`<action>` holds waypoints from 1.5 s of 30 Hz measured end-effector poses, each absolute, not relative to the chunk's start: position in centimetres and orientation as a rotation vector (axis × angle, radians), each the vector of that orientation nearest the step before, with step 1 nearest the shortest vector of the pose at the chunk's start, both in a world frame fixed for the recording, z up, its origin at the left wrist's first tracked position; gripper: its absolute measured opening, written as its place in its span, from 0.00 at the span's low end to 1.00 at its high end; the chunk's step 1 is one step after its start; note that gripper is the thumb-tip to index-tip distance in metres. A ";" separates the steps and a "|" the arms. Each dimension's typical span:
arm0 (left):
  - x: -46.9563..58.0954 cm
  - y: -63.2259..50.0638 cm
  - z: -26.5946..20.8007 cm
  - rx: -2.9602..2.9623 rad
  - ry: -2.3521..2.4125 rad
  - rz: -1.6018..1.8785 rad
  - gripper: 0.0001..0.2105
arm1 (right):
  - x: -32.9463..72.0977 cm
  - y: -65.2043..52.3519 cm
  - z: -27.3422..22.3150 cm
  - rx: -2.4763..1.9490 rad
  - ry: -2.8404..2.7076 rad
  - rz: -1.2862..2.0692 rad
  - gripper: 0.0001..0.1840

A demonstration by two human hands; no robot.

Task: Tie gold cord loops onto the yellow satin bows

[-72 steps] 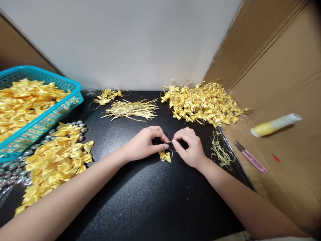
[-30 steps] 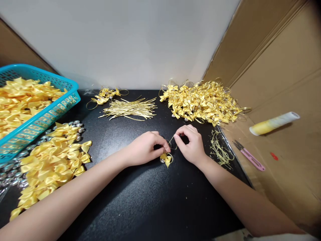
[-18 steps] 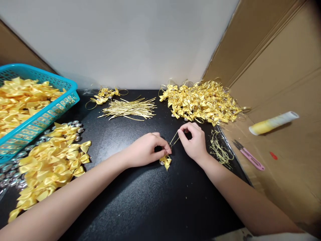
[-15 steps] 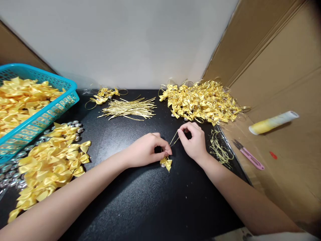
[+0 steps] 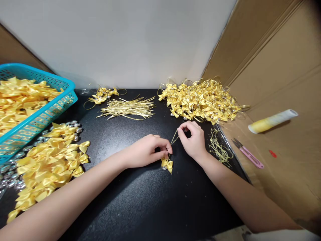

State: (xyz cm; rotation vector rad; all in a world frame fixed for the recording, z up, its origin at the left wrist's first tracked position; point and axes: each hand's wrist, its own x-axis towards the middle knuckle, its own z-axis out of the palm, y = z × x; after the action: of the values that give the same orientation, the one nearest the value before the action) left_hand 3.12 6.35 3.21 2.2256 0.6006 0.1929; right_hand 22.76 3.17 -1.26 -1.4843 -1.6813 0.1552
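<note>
My left hand (image 5: 152, 150) pinches the gold cord near the middle of the black table (image 5: 140, 201). Just below its fingertips hangs or lies a yellow satin bow (image 5: 167, 164) with a small silver bell or bead beside it. My right hand (image 5: 192, 138) pinches the far end of the gold cord (image 5: 175, 136), which runs as a narrow loop between both hands. Exactly where the cord meets the bow is hidden by my left fingers.
At left, a blue basket (image 5: 37, 118) holds yellow bows; loose bows (image 5: 55, 157) and silver beads (image 5: 10, 175) lie beside it. Behind are cut gold cords (image 5: 127, 108) and looped bows (image 5: 200, 100). Cord scraps (image 5: 219, 149), pink snips (image 5: 248, 153) and a tube (image 5: 273, 121) lie right.
The bow shows slightly more below my left fingertips. Both hands keep their pinch on the cord and have hardly moved; the view has shifted a little.
</note>
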 end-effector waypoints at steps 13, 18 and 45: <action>3.3 6.2 3.1 2.197 0.613 0.131 0.09 | 23.1 2.8 -0.4 -1.696 -1.790 -0.028 0.07; 3.2 6.1 3.0 2.179 0.616 0.145 0.07 | 23.6 2.5 0.9 -1.207 -2.193 0.409 0.16; 3.3 5.5 3.0 2.005 0.665 0.187 0.10 | 23.4 2.5 0.4 -1.143 -2.134 0.832 0.15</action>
State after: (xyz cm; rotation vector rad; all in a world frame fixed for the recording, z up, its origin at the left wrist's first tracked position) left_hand 3.27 5.50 2.95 2.0050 0.6649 0.1875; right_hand 23.35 2.47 0.44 -1.1426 -2.1336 0.8319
